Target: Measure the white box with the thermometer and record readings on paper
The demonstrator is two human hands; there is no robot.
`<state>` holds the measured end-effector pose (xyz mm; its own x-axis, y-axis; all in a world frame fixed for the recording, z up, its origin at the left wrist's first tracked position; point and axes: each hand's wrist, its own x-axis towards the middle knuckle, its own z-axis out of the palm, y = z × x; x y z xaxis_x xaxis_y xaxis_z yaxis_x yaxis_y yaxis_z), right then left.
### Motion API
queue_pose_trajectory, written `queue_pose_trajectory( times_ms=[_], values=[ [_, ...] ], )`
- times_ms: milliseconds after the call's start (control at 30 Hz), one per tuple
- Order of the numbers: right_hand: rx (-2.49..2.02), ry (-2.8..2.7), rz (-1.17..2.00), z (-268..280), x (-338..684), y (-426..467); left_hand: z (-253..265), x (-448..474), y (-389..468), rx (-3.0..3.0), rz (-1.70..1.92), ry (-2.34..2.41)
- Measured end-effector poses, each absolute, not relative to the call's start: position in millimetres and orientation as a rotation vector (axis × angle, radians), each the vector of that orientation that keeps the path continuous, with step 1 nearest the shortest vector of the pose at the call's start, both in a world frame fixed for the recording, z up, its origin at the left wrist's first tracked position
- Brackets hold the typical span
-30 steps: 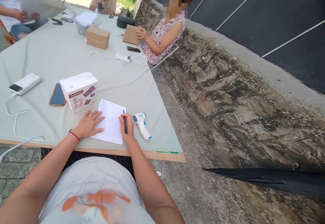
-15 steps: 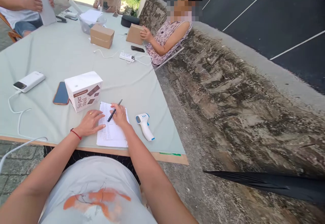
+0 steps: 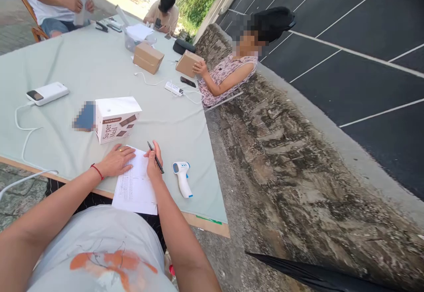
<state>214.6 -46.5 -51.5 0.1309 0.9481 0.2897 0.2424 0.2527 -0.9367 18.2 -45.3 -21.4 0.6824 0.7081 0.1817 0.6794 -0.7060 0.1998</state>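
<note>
My left hand (image 3: 116, 160) lies flat with fingers stretched out, its fingertips on the left edge of the printed paper sheets (image 3: 135, 192). A black pen (image 3: 159, 163) is gripped in my right hand (image 3: 153, 161), which rests at the paper's right side. The pen slants across the fingers, with its lower end toward the right. The sheets hang a little over the table's front edge. Behind my left hand stands a white box (image 3: 117, 115) with brown print. To the right of my right hand lies a white and blue infrared thermometer (image 3: 182, 179).
A white power bank (image 3: 49, 93) with a cable and a pixelated blue phone-like item (image 3: 86, 116) lie left. Farther back are cardboard boxes (image 3: 148, 58), a clear bin (image 3: 132, 42) and a power strip (image 3: 174, 89). Several people sit around the table; a stone wall (image 3: 281, 142) runs along the right.
The paper has slid toward me, past the table edge. My right hand has turned, and the pen now tilts the other way, away from the sheet. The camera view has shifted.
</note>
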Motion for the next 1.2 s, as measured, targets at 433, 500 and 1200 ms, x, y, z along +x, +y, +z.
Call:
queue_pose_trajectory(
  times_ms=[433,500,1200],
  values=[
    [-1.292,-1.049,0.932,-59.1,196.2,-23.0,-12.8,16.1,-46.5,2.811,0.253,1.214],
    [-1.260,-1.042,0.944,-59.2,196.3,-23.2,-12.7,16.7,-46.5,2.817,0.244,1.220],
    [-1.335,-1.158,0.918,-58.8,194.1,-22.9,-17.6,13.6,-44.4,2.831,0.394,1.273]
  ],
)
